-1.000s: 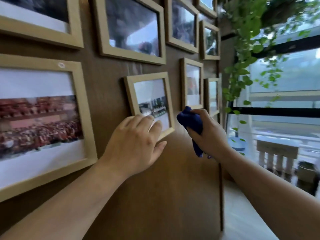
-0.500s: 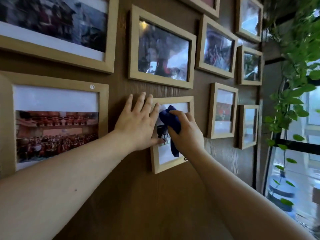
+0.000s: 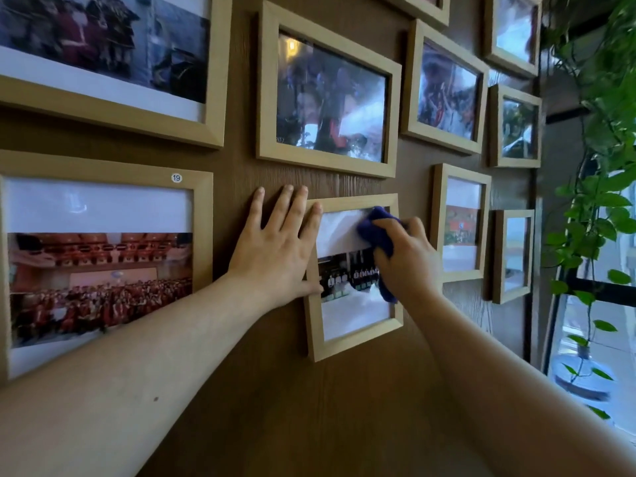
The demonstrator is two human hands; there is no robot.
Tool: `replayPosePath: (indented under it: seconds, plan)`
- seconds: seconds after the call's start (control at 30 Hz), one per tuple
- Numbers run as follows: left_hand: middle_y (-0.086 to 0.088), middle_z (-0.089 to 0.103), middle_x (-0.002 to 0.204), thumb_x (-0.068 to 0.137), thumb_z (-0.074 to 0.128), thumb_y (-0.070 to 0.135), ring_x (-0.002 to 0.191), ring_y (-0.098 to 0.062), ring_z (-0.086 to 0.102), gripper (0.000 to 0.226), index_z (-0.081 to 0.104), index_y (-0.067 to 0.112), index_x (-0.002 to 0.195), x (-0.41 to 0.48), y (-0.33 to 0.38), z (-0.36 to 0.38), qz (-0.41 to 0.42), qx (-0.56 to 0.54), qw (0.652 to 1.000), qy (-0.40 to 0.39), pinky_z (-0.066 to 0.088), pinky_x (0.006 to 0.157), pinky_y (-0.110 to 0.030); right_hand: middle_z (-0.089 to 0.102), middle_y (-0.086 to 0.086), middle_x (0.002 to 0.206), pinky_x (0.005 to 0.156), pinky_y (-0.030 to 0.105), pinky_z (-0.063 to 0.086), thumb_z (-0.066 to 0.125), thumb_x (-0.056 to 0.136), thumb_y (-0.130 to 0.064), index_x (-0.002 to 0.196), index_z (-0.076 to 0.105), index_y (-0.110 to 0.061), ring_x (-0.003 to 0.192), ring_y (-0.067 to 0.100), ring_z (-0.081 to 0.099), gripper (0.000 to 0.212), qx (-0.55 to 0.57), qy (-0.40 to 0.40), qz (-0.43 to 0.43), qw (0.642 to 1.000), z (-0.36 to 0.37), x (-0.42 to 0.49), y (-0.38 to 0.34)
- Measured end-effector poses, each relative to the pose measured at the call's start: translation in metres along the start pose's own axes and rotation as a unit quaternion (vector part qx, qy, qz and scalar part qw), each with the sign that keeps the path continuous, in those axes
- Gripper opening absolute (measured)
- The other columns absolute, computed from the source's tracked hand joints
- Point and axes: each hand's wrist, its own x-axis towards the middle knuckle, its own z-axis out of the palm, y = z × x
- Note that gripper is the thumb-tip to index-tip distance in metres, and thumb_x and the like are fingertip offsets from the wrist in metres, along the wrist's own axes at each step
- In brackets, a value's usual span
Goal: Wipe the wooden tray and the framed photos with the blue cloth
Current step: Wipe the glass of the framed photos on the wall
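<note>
A: Where's your cloth?

B: Bunched in your right hand, fingers closed around it, pressed on the small frame's glass.

A: The frame?

B: Long axis upright, slightly tilted. Your left hand lies open and flat, touching its left edge.

A dark brown wood-grain wall panel fills the centre. At three o'clock, a trailing green leafy vine hangs before a black-barred window. At five o'clock sits a translucent blue water jug.
</note>
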Motion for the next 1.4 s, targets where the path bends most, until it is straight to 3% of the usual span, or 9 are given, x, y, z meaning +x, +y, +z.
replayPosePath:
  seconds: [0.1, 0.27, 0.47, 0.53, 0.7, 0.93, 1.13, 1.27, 1.4]
  plan:
    - [-0.019, -0.006, 0.161, 0.066, 0.049, 0.083, 0.148, -0.035, -0.009, 0.123, -0.008, 0.013, 0.150, 0.000, 0.000, 0.001, 0.000, 0.004, 1.000, 0.004, -0.008, 0.115, -0.062, 0.048, 0.003, 0.116, 0.060, 0.038, 0.054, 0.055, 0.084, -0.031, 0.127, 0.046, -0.028, 0.078, 0.022, 0.057, 0.044, 0.043, 0.000, 0.007, 0.999, 0.005, -0.009, -0.010]
    - [-0.020, -0.008, 0.161, 0.071, 0.054, 0.075, 0.147, -0.036, -0.010, 0.118, -0.009, 0.013, 0.149, 0.000, 0.002, 0.002, -0.002, 0.010, 1.000, 0.010, -0.007, 0.115, -0.063, 0.047, 0.003, 0.116, 0.054, 0.027, 0.049, 0.052, 0.083, -0.037, 0.133, 0.043, -0.030, 0.074, 0.016, 0.054, 0.051, 0.039, -0.053, -0.164, 0.984, 0.015, -0.045, -0.032]
    - [-0.022, -0.006, 0.160, 0.067, 0.050, 0.083, 0.148, -0.037, -0.009, 0.124, -0.008, 0.011, 0.150, 0.000, 0.003, -0.001, -0.004, 0.018, 1.000, 0.003, -0.008, 0.115, -0.063, 0.052, 0.001, 0.111, 0.056, 0.037, 0.051, 0.059, 0.083, -0.030, 0.128, 0.051, -0.033, 0.077, 0.026, 0.059, 0.045, -0.010, -0.038, 0.013, 0.999, 0.009, -0.045, 0.017]
    - [-0.022, -0.006, 0.160, 0.067, 0.049, 0.083, 0.148, -0.037, -0.009, 0.124, -0.008, 0.011, 0.150, 0.000, 0.002, 0.000, -0.005, 0.021, 1.000, 0.005, -0.007, 0.115, -0.063, 0.050, 0.002, 0.114, 0.055, 0.037, 0.052, 0.057, 0.083, -0.032, 0.130, 0.049, -0.030, 0.076, 0.025, 0.058, 0.048, 0.001, -0.054, -0.006, 0.998, 0.011, -0.051, 0.008]
    - [-0.021, -0.005, 0.161, 0.066, 0.046, 0.085, 0.148, -0.037, -0.006, 0.124, -0.006, 0.011, 0.150, 0.000, 0.002, -0.001, -0.004, 0.028, 1.000, 0.004, -0.004, 0.116, -0.063, 0.052, 0.003, 0.112, 0.047, 0.024, 0.040, 0.059, 0.082, -0.032, 0.131, 0.046, -0.030, 0.067, 0.017, 0.054, 0.051, -0.015, -0.116, -0.202, 0.972, 0.013, -0.080, -0.014]
    - [-0.022, -0.004, 0.160, 0.064, 0.050, 0.084, 0.148, -0.036, -0.004, 0.125, -0.005, 0.011, 0.150, 0.000, 0.003, -0.001, -0.008, 0.029, 1.000, -0.001, -0.001, 0.116, -0.063, 0.051, 0.003, 0.108, 0.053, 0.030, 0.043, 0.058, 0.085, -0.030, 0.126, 0.052, -0.031, 0.074, 0.028, 0.059, 0.041, -0.085, -0.121, -0.044, 0.988, 0.005, -0.075, 0.029]
    - [-0.021, -0.003, 0.161, 0.065, 0.049, 0.084, 0.148, -0.036, -0.003, 0.124, -0.004, 0.012, 0.150, 0.000, 0.003, -0.001, -0.009, 0.038, 0.999, -0.001, 0.001, 0.116, -0.063, 0.055, 0.004, 0.107, 0.048, 0.026, 0.036, 0.062, 0.080, -0.027, 0.123, 0.053, -0.029, 0.067, 0.022, 0.057, 0.044, -0.037, -0.213, -0.251, 0.944, 0.004, -0.093, -0.001]
    - [-0.022, -0.001, 0.161, 0.064, 0.049, 0.085, 0.148, -0.037, -0.001, 0.125, -0.004, 0.012, 0.150, 0.000, 0.004, -0.001, -0.009, 0.043, 0.999, 0.001, 0.000, 0.115, -0.062, 0.055, 0.006, 0.110, 0.049, 0.030, 0.041, 0.062, 0.083, -0.027, 0.125, 0.053, -0.029, 0.072, 0.025, 0.058, 0.043, -0.072, -0.223, -0.250, 0.939, 0.002, -0.097, 0.011]
    - [-0.022, -0.001, 0.160, 0.064, 0.050, 0.085, 0.148, -0.037, -0.002, 0.125, -0.005, 0.012, 0.150, 0.000, 0.004, -0.003, -0.008, 0.043, 0.999, -0.003, -0.001, 0.115, -0.062, 0.053, 0.001, 0.110, 0.052, 0.030, 0.042, 0.055, 0.088, -0.030, 0.123, 0.052, -0.033, 0.078, 0.022, 0.059, 0.035, -0.128, -0.209, -0.174, 0.954, -0.006, -0.089, 0.040]
